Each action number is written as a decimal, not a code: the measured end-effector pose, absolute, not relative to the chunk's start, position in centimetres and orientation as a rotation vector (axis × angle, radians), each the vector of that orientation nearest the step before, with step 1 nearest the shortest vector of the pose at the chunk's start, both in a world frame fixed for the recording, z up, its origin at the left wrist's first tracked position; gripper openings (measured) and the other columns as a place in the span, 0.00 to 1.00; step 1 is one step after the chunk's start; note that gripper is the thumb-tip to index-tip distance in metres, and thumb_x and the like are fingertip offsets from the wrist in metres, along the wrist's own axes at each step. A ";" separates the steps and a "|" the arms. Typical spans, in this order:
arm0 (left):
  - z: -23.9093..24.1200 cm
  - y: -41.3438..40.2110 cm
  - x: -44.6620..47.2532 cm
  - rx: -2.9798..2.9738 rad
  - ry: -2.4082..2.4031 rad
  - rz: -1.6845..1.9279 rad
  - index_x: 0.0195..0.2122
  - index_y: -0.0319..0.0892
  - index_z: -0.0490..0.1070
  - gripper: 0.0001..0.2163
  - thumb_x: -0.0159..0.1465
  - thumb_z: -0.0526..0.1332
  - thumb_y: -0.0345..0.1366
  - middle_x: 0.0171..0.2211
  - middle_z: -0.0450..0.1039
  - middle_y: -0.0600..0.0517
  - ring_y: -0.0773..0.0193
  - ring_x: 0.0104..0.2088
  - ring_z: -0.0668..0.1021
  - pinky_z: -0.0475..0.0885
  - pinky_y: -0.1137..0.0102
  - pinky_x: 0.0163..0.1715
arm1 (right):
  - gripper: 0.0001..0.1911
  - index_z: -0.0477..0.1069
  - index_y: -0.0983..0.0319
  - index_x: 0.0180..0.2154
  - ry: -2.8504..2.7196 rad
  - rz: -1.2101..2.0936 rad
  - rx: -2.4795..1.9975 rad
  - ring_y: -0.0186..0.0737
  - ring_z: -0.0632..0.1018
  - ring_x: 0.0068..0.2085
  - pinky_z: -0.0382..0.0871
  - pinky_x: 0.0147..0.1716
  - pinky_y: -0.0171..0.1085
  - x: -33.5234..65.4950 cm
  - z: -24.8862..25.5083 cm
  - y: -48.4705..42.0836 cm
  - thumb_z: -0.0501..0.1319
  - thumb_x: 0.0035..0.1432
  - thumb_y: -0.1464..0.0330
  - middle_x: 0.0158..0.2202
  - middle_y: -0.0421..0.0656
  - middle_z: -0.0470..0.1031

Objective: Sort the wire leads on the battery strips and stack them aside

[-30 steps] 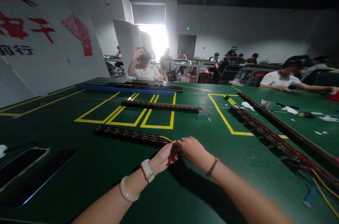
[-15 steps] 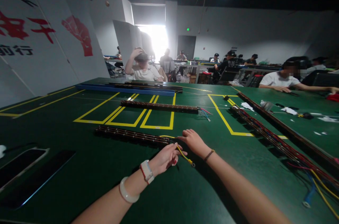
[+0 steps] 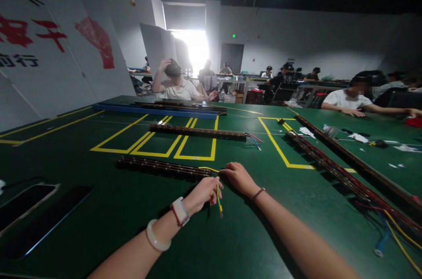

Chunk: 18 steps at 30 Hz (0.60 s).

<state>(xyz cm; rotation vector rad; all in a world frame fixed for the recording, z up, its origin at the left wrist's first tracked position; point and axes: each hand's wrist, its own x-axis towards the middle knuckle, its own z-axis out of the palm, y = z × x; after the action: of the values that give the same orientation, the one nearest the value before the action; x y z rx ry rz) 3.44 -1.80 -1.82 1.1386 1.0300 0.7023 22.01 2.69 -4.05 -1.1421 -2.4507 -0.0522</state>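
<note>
A dark wired bar [image 3: 165,168] lies across the green table in front of me. From its right end runs a yellow-green wire [image 3: 208,168], which bends between my hands. The thumb and fingers of my left hand [image 3: 203,193] are closed on this wire. Below them its free end hangs down with a ring terminal [image 3: 220,214]. My right hand [image 3: 241,179] is palm down just past the bar's end, fingers bent together on the wire's curve; its fingertips are partly hidden.
Behind lies another wired bar [image 3: 198,132] with red and blue leads. Longer wired bars [image 3: 336,169] stretch along the right. Two dark flat devices [image 3: 56,217] rest at left. Yellow tape [image 3: 154,154] marks the table [image 3: 270,244]. Co-workers sit at the far side.
My left hand has moved slightly left, and the wire's ring end has swung left and down. My right hand has lowered, its fingers drawn in. The co-worker opposite has raised a second hand.
</note>
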 end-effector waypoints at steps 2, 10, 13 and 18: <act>-1.9 -1.5 3.2 1.310 1.120 0.661 0.31 0.38 0.66 0.19 0.63 0.53 0.51 0.16 0.66 0.56 0.74 0.11 0.63 0.54 0.78 0.14 | 0.13 0.74 0.58 0.47 -2.447 -0.046 -1.141 0.38 0.71 0.42 0.63 0.43 0.37 22.0 -4.0 2.7 0.55 0.63 0.72 0.39 0.45 0.73; -1.6 -2.3 2.7 1.904 1.425 0.785 0.22 0.43 0.65 0.13 0.62 0.58 0.40 0.18 0.62 0.54 0.62 0.23 0.72 0.62 0.71 0.28 | 0.13 0.74 0.59 0.47 -2.440 -0.029 -1.136 0.38 0.71 0.41 0.63 0.42 0.37 22.0 -4.0 2.6 0.54 0.63 0.72 0.39 0.46 0.72; -1.9 -2.5 3.0 1.939 1.452 0.786 0.22 0.44 0.63 0.12 0.62 0.59 0.39 0.17 0.58 0.55 0.58 0.25 0.74 0.64 0.68 0.34 | 0.14 0.74 0.59 0.46 -2.437 -0.019 -1.125 0.39 0.71 0.42 0.63 0.43 0.37 22.0 -4.0 2.6 0.53 0.63 0.73 0.39 0.46 0.73; -2.5 -2.3 3.2 2.065 1.460 0.774 0.22 0.44 0.63 0.13 0.63 0.57 0.41 0.15 0.54 0.57 0.58 0.23 0.73 0.65 0.67 0.33 | 0.15 0.74 0.60 0.46 -2.420 0.023 -1.131 0.40 0.70 0.42 0.63 0.44 0.38 21.9 -3.8 2.4 0.52 0.64 0.73 0.40 0.46 0.73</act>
<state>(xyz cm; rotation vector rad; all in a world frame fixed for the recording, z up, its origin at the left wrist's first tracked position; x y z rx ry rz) 3.16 -2.29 -2.46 2.0649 1.4597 0.7745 21.89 2.38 -3.85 -1.1311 -2.4203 0.0227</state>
